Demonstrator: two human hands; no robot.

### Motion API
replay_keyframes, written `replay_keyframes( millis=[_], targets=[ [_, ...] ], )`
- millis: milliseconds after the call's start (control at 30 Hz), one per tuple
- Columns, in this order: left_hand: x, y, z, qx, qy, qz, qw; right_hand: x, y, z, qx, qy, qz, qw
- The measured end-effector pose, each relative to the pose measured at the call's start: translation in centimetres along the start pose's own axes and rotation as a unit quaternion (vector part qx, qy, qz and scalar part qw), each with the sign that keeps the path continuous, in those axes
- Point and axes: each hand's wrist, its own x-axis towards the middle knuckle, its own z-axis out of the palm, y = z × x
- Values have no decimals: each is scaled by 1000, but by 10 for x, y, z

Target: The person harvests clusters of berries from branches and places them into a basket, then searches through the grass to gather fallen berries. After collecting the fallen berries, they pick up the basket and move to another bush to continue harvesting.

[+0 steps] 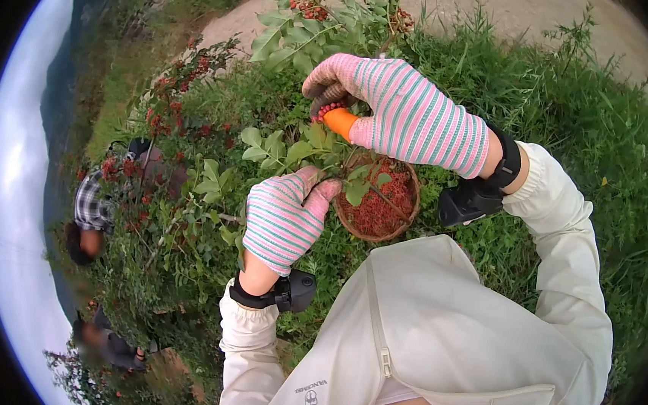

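My left hand [283,218], in a pink, green and white striped knit glove, is closed on a leafy branch [305,151] of a pepper tree. Its thumb and forefinger meet around the stem. Above and to the right, my right hand [407,110] wears a matching glove with an orange thumb cover [339,122]. Its fingertips are dark with dirt, and they pinch a small cluster of red Sichuan pepper berries [322,112] against the thumb. Below both hands sits a round wicker basket [416,198] with loose red berries [377,207] inside; leaves and a stem cross in front of it.
More berry clusters [309,5] hang on a leafy branch at the top, beside a dirt path [506,15]. Thick grass [575,108] grows on the right. On the left, a person in a checked shirt [92,203] and another person [118,350] are among the bushes.
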Motion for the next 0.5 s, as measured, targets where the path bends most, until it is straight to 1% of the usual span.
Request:
replay_keyframes(
  millis=[33, 67, 100, 133, 167, 200, 267, 300, 333, 400, 433, 467, 500],
  targets=[
    [0, -1, -2, -7, 0, 3, 1000, -2, 2, 0, 71, 27, 22, 997],
    [0, -2, -3, -13, -1, 6, 1000, -7, 1, -4, 71, 27, 21, 997],
    [1, -2, -5, -13, 0, 4, 1000, -11, -4, -11, 149, 71, 43, 985],
    [1, -1, -9, -14, 0, 0, 1000, -17, -6, -16, 226, 115, 64, 965],
    [2, -2, -13, -15, 1, -5, 1000, -25, -7, -16, 245, 152, 101, 952],
    [4, -4, -17, -5, 7, 1, 1000, -38, 8, -12, 296, 187, 77, 934],
    [5, -5, -25, -13, 18, -8, 1000, -61, 16, -5, 327, 267, 139, 896],
    [6, -1, -29, -33, 36, -53, 997, -72, 31, 2, 296, 284, 176, 895],
    [8, 0, -34, 7, 42, -36, 998, -85, 53, 15, 264, 300, 211, 892],
    [12, 4, -42, 22, 46, -50, 997, -111, 107, 51, 202, 288, 270, 896],
    [16, 6, -44, 24, 46, -54, 997, -119, 134, 71, 146, 236, 323, 905],
    [19, 7, -47, -12, 35, -79, 996, -127, 161, 94, 90, 183, 373, 905],
    [21, 7, -48, -47, 23, -102, 993, -137, 187, 121, -37, 114, 400, 909]
  ],
)
